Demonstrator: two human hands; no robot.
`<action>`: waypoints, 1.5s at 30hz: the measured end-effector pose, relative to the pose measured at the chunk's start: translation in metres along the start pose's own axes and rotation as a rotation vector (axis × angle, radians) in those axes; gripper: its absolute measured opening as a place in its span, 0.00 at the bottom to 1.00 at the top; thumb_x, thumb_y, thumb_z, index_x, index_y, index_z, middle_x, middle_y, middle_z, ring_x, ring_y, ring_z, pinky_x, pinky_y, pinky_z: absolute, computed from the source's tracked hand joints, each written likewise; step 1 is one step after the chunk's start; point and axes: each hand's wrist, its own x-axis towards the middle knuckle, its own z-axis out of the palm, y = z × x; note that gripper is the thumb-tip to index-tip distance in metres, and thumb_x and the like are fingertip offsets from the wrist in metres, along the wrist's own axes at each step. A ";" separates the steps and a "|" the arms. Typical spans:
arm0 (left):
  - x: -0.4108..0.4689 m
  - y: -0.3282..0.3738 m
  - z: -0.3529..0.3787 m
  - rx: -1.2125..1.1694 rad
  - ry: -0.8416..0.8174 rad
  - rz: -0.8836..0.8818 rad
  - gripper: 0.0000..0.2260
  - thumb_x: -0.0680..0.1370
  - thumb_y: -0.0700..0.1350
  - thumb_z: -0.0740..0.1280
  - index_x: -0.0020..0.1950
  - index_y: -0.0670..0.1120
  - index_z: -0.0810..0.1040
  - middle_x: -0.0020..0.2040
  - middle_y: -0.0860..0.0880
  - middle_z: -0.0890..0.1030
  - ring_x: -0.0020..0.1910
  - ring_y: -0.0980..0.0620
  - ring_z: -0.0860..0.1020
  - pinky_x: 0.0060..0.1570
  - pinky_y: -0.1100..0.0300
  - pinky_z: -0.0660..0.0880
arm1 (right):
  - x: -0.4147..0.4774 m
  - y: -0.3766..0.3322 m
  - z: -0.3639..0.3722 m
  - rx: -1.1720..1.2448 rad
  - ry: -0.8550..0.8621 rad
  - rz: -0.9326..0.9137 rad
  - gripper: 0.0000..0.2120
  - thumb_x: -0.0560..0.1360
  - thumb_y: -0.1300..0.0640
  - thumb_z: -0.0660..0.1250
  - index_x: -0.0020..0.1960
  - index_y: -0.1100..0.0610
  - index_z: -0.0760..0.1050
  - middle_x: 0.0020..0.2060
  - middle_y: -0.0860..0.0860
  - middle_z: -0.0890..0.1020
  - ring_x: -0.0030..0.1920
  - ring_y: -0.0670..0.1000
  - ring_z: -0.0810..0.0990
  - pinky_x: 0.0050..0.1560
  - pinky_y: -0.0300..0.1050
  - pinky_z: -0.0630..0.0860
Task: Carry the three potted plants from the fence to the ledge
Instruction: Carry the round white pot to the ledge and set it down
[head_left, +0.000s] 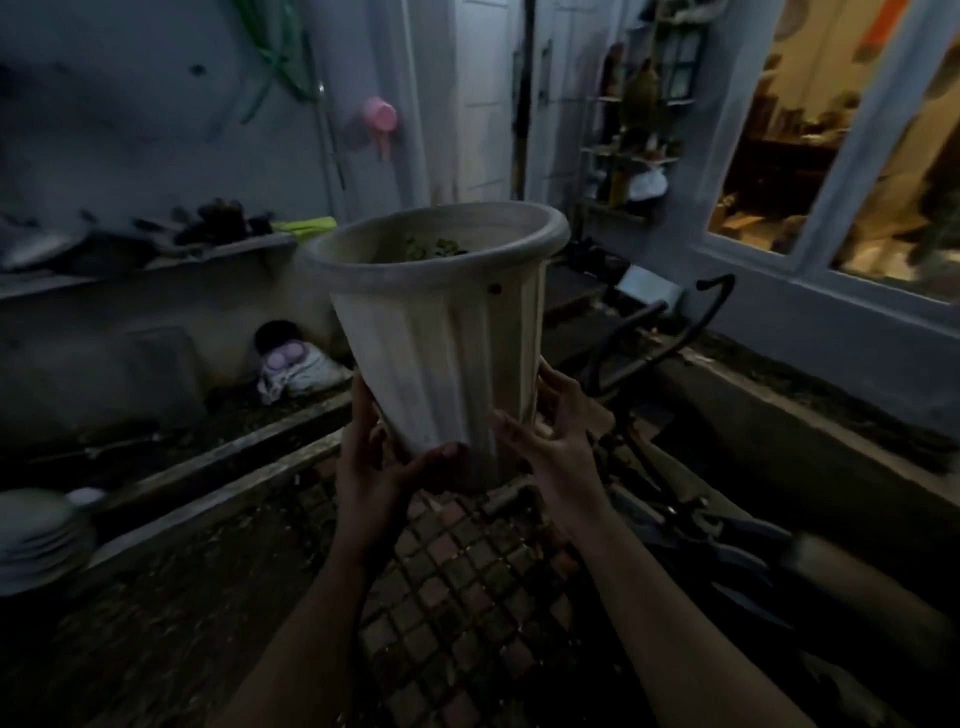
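Grip: both of my hands close on the lower wall of the pot (441, 332), which is held clear of the ground in mid-frame with low green leaves (434, 248) just showing above its rim. Reading left to right: a wall shelf (150, 265) loaded with dark items runs along the far left, and I judge it a possible ledge, though I cannot confirm that; below it lie a concrete curb (208, 467) and a stack of pale plates (36, 540). My left hand (374, 462) cups the pot near its base, thumb pressed on the near face; my right hand (550, 441) braces the opposite side with fingers (558, 387) spread along the ribbed wall. Further right stand a bicycle (675, 467) and a lit window (831, 156). In my judgement the carry is under way with this pot not yet set down. To do it well I would slide one palm fully beneath the base, keep the rim level so soil stays in, hold the pot close to the body, and step clear of the bicycle and curb on the tiled ground (467, 597). No brand, label or writing is legible; the scene is dim and blurred.
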 end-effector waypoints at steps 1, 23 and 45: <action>0.013 -0.003 0.000 0.007 0.026 0.006 0.50 0.61 0.47 0.82 0.74 0.71 0.61 0.76 0.61 0.68 0.73 0.53 0.71 0.65 0.40 0.76 | 0.017 0.005 0.004 -0.003 -0.016 0.002 0.30 0.66 0.59 0.77 0.64 0.43 0.71 0.63 0.46 0.78 0.63 0.52 0.81 0.53 0.45 0.82; 0.423 -0.212 -0.037 0.087 -0.012 -0.069 0.52 0.60 0.43 0.85 0.74 0.69 0.63 0.77 0.54 0.68 0.75 0.48 0.69 0.62 0.39 0.77 | 0.406 0.179 0.078 -0.050 0.003 0.127 0.33 0.72 0.64 0.72 0.72 0.50 0.64 0.59 0.42 0.77 0.52 0.41 0.84 0.44 0.40 0.82; 0.814 -0.577 0.015 0.255 -0.068 -0.253 0.55 0.62 0.59 0.82 0.77 0.72 0.48 0.81 0.55 0.59 0.78 0.50 0.64 0.70 0.40 0.70 | 0.849 0.512 0.022 -0.095 -0.013 0.313 0.36 0.65 0.60 0.79 0.65 0.40 0.67 0.60 0.30 0.76 0.63 0.42 0.77 0.52 0.38 0.80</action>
